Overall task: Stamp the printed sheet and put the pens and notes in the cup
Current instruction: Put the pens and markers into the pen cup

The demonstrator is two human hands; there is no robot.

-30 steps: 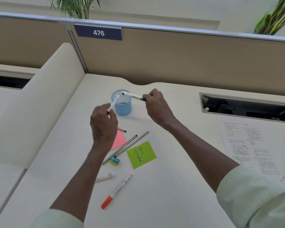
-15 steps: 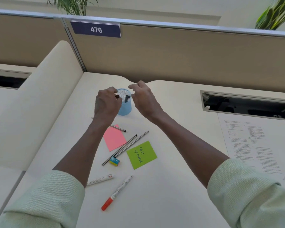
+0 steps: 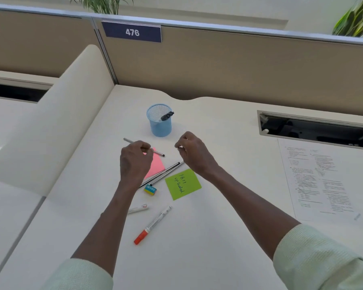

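A blue mesh cup (image 3: 159, 127) stands at the back of the desk with a black-capped pen (image 3: 167, 116) sticking out of it. My left hand (image 3: 135, 162) hovers in front of the cup, fingers curled, holding nothing, above a grey pen (image 3: 128, 141) and a pink note (image 3: 157, 165). My right hand (image 3: 194, 153) is level with it, also curled and empty. Below lie two dark pens (image 3: 166, 172), a green note (image 3: 182, 184), a white pen (image 3: 138, 209) and a red-capped marker (image 3: 153, 225). The printed sheet (image 3: 323, 181) lies at the right.
A small blue and yellow eraser (image 3: 150, 189) sits beside the dark pens. A cable slot (image 3: 314, 130) opens in the desk behind the sheet. A brown partition (image 3: 239, 65) closes the back, and a rounded cream divider (image 3: 50, 126) runs along the left.
Both hands held white pens at the cup, dropped them in, and have pulled back toward me, empty. A pen now sticks out of the cup.
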